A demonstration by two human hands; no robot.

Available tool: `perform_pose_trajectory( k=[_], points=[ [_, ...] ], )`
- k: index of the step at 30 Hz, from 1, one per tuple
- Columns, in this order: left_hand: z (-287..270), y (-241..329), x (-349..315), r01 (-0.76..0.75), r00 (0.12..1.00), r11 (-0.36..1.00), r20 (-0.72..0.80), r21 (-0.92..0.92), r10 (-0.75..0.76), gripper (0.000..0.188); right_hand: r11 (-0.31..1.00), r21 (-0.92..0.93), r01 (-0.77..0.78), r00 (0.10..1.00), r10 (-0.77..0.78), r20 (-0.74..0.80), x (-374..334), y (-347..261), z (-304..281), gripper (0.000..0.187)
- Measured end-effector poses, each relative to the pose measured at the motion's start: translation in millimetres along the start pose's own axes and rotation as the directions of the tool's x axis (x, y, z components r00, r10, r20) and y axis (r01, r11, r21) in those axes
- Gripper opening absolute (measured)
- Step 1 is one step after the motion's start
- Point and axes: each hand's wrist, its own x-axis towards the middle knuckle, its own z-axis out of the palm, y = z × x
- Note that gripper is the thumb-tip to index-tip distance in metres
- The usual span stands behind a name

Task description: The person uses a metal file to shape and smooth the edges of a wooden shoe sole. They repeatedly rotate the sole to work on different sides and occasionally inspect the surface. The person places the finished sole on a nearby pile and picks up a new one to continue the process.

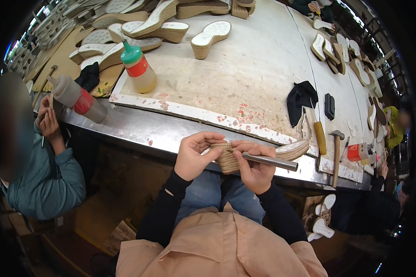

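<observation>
At the table's edge in front of me is a wedge shoe sole (pixel 228 162) with braided rope-like sides and a white top. Its heel end is toward my left hand, and its toe end points right. My left hand (pixel 193 154) is closed on the heel, thumb and fingers at its upper rim. In my right hand (pixel 256 171) is a silver metal rod-shaped tool (pixel 277 162), lying slantwise across the front of the sole. My right fingers also press at the heel's upper edge. The working end of the tool is hidden by my fingers.
Bottles of glue-like liquid (pixel 139 74) stand at the left. Several wedge soles (pixel 211 38) lie across the far table. A black cloth (pixel 302 101), a yellow-handled tool (pixel 320 137) and a hammer (pixel 336 159) lie at right. A co-worker's teal sleeve (pixel 55 180) is at left.
</observation>
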Motion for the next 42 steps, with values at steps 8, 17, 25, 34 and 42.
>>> perform_pose_trajectory(
  k=[8, 17, 25, 34, 42],
  points=[
    [4, 1, -1, -0.024, 1.000, 0.999, -0.009, 0.044, 0.025, 0.032, 0.987, 0.095, -0.129, 0.992, 0.128, 0.015, 1, -7, -3, 0.039],
    [6, 3, 1, 0.014, 1.000, 0.999, -0.015, 0.032, -0.013, 0.031, 0.993, -0.061, -0.106, 0.994, 0.107, 0.012, 3, -9, 0, 0.038],
    [5, 1, 5, 0.001, 1.000, 0.998, -0.021, 0.057, 0.000, 0.016, 0.973, 0.152, -0.173, 0.966, 0.197, -0.164, 4, -6, 5, 0.029],
    [6, 0, 2, -0.048, 0.999, 0.997, -0.013, 0.067, 0.049, 0.021, 0.990, -0.065, -0.129, 0.987, 0.121, -0.107, 6, -5, 3, 0.028],
    [6, 10, 9, 0.128, 0.992, 0.992, 0.010, 0.016, -0.129, 0.025, 0.878, 0.346, -0.330, 0.905, 0.399, -0.149, 10, -16, 3, 0.032]
  ],
)
